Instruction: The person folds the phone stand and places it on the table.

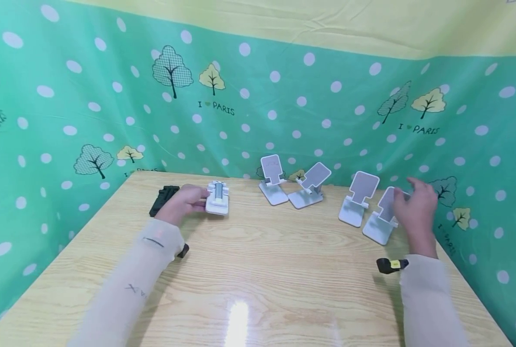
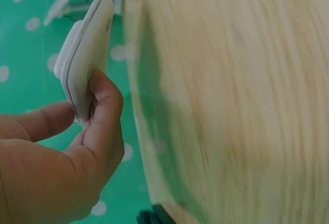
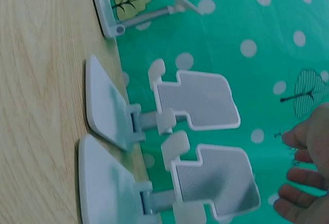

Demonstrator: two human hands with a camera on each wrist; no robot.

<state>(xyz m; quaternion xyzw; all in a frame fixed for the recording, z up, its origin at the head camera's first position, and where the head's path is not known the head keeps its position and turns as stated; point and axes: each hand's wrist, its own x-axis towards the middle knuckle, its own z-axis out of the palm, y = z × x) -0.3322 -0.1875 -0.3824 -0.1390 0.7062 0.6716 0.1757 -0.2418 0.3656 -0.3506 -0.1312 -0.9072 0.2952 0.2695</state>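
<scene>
My left hand (image 1: 186, 201) pinches a folded white phone stand (image 1: 217, 198) between thumb and fingers. In the left wrist view that phone stand (image 2: 88, 54) appears edge-on, held off the wooden table. At the right, my right hand (image 1: 416, 209) hovers by the upper plate of an unfolded white phone stand (image 1: 378, 226). In the right wrist view, the right hand's fingers (image 3: 295, 196) are loosely bent, apart from the grey-faced plate and holding nothing. Just left of it stands another unfolded phone stand (image 1: 351, 210).
Two more unfolded phone stands, one upright (image 1: 273, 193) and one turned (image 1: 306, 197), stand near the table's back edge. Folded black stand-like items (image 1: 159, 205) lie beside my left hand. A green dotted cloth (image 1: 240, 120) hangs behind the wooden table (image 1: 258, 260).
</scene>
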